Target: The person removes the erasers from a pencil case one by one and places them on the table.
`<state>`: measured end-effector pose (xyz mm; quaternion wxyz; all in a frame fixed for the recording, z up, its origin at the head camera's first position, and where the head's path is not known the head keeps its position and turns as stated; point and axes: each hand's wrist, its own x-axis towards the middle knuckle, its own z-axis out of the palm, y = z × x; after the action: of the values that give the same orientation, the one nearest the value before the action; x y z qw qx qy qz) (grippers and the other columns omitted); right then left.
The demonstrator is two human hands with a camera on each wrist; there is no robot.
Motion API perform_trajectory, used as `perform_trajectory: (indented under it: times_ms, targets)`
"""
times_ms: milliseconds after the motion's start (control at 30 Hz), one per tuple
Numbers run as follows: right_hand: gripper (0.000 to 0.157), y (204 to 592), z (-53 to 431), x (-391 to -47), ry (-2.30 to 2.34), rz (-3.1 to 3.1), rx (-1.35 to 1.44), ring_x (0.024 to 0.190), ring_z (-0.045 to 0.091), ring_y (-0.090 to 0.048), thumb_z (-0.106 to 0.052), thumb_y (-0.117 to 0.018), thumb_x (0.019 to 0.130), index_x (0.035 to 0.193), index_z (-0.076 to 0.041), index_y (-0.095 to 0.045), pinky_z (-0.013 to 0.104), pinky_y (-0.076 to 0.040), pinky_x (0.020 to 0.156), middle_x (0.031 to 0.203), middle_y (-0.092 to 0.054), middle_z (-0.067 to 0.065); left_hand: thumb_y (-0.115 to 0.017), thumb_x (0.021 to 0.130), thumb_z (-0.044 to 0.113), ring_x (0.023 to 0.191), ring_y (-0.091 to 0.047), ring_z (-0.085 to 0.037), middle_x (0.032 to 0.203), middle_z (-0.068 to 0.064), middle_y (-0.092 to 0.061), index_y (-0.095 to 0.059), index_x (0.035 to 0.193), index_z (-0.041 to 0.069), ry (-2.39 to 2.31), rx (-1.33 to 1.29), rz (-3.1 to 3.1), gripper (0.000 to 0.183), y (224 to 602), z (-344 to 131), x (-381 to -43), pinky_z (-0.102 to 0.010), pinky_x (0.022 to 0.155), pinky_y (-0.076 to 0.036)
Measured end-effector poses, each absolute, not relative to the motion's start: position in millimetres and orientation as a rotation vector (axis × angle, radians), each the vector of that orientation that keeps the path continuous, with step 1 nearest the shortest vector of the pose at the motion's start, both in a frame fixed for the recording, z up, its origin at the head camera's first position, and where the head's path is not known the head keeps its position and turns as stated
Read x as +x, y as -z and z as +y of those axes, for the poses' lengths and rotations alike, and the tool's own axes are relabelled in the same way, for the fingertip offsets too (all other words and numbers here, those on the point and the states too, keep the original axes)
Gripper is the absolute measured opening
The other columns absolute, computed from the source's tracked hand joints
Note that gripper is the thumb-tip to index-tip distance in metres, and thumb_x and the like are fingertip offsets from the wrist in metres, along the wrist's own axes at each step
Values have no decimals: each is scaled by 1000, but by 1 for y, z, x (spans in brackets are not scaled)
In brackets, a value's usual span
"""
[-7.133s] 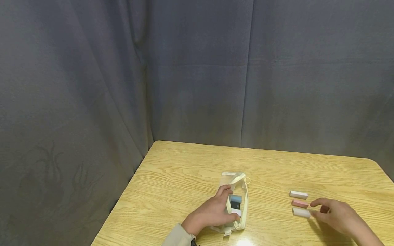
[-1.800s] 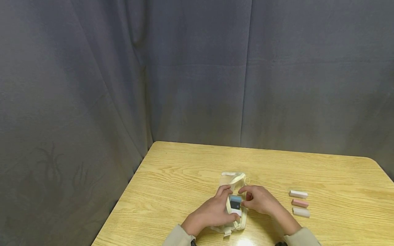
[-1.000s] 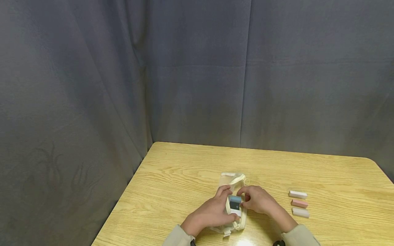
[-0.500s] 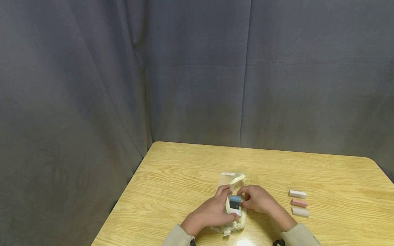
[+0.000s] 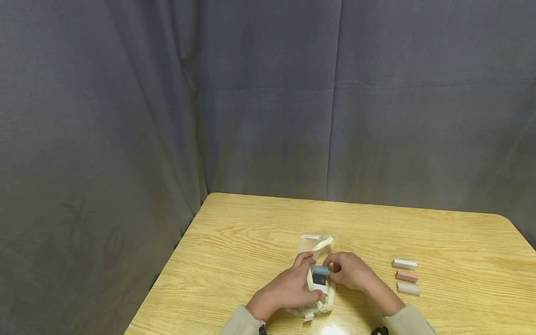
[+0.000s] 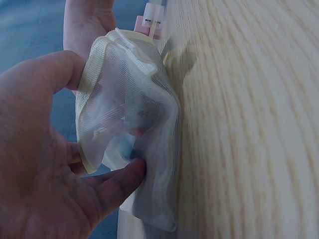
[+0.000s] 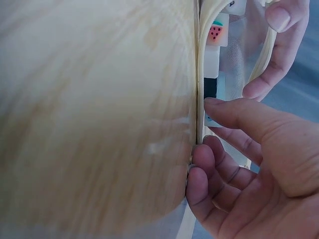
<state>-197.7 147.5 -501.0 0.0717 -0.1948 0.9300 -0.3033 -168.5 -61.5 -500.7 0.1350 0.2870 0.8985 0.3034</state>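
Our left hand (image 5: 284, 286) grips the mesh pouch (image 6: 159, 99) by its rim on the worktop (image 5: 251, 232) | our right hand (image 5: 353, 272) pinches the blue block (image 5: 320, 270) in the pouch's opening, dark block (image 5: 319, 279) just beside it | well to the right we see a white block (image 5: 404, 264), pink block (image 5: 406, 276) and grey block (image 5: 408, 288) in a row

Mesh pouch (image 6: 160, 110), cream-trimmed, lying open, gripped by left hand (image 5: 288, 288); inside, side by side: blue block (image 5: 320, 270), pinched by right hand (image 5: 353, 273); dark block (image 5: 319, 278); white block (image 5: 320, 289).
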Motion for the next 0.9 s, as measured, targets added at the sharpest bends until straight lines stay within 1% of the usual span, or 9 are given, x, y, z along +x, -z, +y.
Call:
perform_trajectory:
  times_ms: [233, 467, 667, 833, 900]
  targets:
    - [15, 500, 149, -197, 948, 2815, -590, 54, 8, -44, -13, -74, 76, 89, -19, -67, 22, -36, 47, 64, -51, -7, -61, 82, 50, 66, -52, -2, 152, 9, -8, -28, 143, 11, -882, 815, 2598, 80, 500, -61, -168, -18, 53, -45]
    - [17, 498, 152, -196, 983, 2810, -628, 53, 7, -43, -11, -73, 76, 91, -17, -67, 21, -37, 46, 64, -51, -6, -61, 82, 52, 54, -50, -4, 152, 14, -7, -28, 144, 14, -875, 768, 2600, 80, 502, -60, -168, -21, 49, -44]
    - [16, 496, 155, -193, 1003, 2842, -642, 52, 5, -43, -11, -73, 76, 90, -17, -67, 21, -37, 45, 64, -51, -7, -61, 83, 51, 52, -50, -5, 152, 13, -6, -26, 145, 14, -888, 763, 2583, 80, 501, -60, -168, -22, 48, -45]
    - [16, 494, 158, -191, 1010, 2872, -624, 53, 5, -44, -11, -72, 76, 90, -19, -67, 21, -37, 46, 64, -52, -7, -61, 83, 50, 47, -47, -7, 152, 13, -6, -26, 145, 14, -899, 770, 2574, 80, 501, -60, -168, -22, 46, -44]
    - [17, 494, 160, -191, 1018, 2882, -631, 53, 5, -44, -11, -72, 76, 90, -18, -67, 21, -38, 46, 64, -52, -8, -61, 83, 50, 48, -47, -6, 152, 12, -5, -26, 145, 13, -903, 775, 2570, 80, 501, -61, -168, -22, 46, -44]
